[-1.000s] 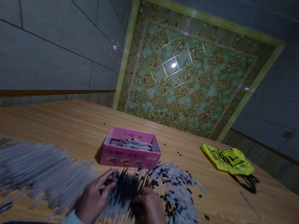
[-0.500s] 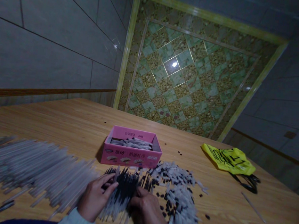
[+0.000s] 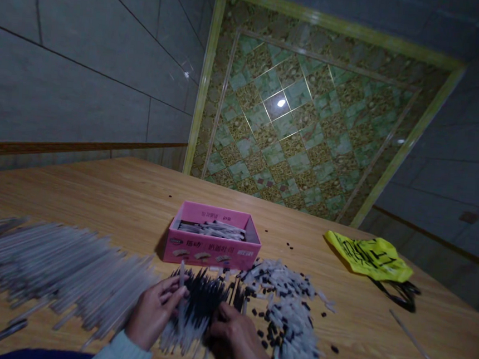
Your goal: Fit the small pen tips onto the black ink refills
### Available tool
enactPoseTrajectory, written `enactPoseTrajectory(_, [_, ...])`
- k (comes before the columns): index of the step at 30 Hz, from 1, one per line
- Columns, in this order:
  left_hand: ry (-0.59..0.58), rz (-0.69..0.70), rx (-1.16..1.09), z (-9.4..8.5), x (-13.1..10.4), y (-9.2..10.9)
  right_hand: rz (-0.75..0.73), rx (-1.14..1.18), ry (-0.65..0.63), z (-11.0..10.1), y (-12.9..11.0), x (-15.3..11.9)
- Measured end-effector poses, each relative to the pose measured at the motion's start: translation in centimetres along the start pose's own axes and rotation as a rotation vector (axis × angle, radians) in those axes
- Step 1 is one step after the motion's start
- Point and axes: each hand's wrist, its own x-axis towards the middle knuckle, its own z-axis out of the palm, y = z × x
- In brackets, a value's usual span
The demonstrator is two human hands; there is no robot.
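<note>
My left hand [image 3: 153,313] pinches a translucent pen barrel [image 3: 181,294], held upright between thumb and fingers. My right hand [image 3: 239,336] is closed beside it, thumb against fingers, at the right edge of a heap of thin black-ended pen parts [image 3: 204,295]; whatever it grips is hidden. Under and between both hands this heap lies with its black ends away from me and pale ends towards me. To the left spreads a wide layer of clear pen barrels [image 3: 55,275]. On the right is a pile of small whitish caps [image 3: 295,329] mixed with little black plugs [image 3: 268,334].
Behind the hands stands an open pink box [image 3: 212,251] containing pale and dark sticks [image 3: 214,229]. A yellow bag [image 3: 369,257] with black handles lies at the right. One thin stick [image 3: 409,334] and scattered black bits rest on the wooden table [image 3: 108,190].
The barrel in my left hand now stands more upright and shows more of its length. My right hand has barely shifted. The view has moved slightly.
</note>
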Motion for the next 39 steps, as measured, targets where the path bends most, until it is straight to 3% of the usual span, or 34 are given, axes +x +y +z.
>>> enactPoseTrajectory(9, [0.031, -0.05, -0.072, 0.3, -0.2, 0.6, -0.061, 0.016, -0.022, -1.2, -0.9, 0.1])
enactPoseTrajectory(20, [-0.008, -0.045, -0.059, 0.0, 0.3, -0.4, -0.106, -0.05, -0.038, -0.6, -0.6, 0.1])
enactPoseTrajectory(29, [0.009, -0.046, -0.059, 0.2, -0.1, 0.3, -0.111, -0.053, -0.058, -0.5, -0.3, 0.2])
enactPoseTrajectory(39, [-0.001, -0.051, -0.072, 0.0, 0.3, -0.4, -0.104, -0.116, -0.041, -0.7, -0.6, 0.3])
